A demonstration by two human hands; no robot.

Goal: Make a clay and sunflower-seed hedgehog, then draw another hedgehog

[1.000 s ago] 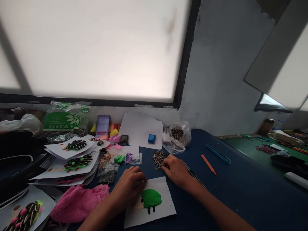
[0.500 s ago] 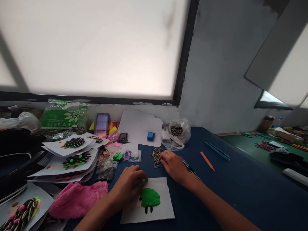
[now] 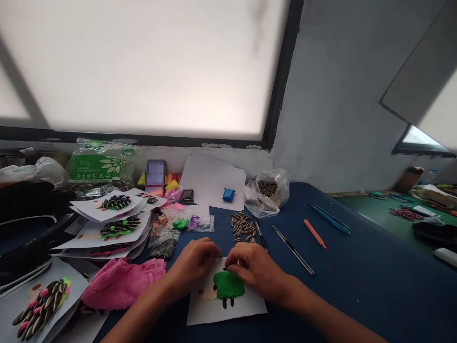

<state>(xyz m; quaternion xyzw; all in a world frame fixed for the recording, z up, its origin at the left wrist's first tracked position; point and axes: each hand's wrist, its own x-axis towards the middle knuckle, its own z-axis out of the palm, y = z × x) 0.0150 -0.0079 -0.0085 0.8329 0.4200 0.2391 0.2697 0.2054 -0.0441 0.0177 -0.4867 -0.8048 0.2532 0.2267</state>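
Observation:
A white sheet of paper [image 3: 246, 312] lies before me, bearing a flattened patch of green clay [image 3: 230, 285]. Two dark seeds stick out below the clay like legs, and a pale peach area lies at its left. My right hand [image 3: 255, 267] is closed in a pinch at the clay's top edge, with the dark tip of a sunflower seed showing under the fingertips. Bent fingers of my left hand [image 3: 194, 262] rest by the paper's upper left; what they hold, if anything, is hidden. Beyond the paper lies a loose pile of sunflower seeds [image 3: 243, 226].
Finished seed-and-clay pictures [image 3: 121, 228] are stacked at left beside a pink cloth [image 3: 123, 283]. Clay packets [image 3: 180, 222] and a plastic bag of seeds [image 3: 267, 193] stand farther back. Tweezers [image 3: 293, 250], an orange pen [image 3: 315, 234] and blue tweezers [image 3: 330, 219] lie at right.
My right hand has moved from the seed pile back to the clay's top edge. My left hand stays near the paper's upper left. The view has shifted slightly.

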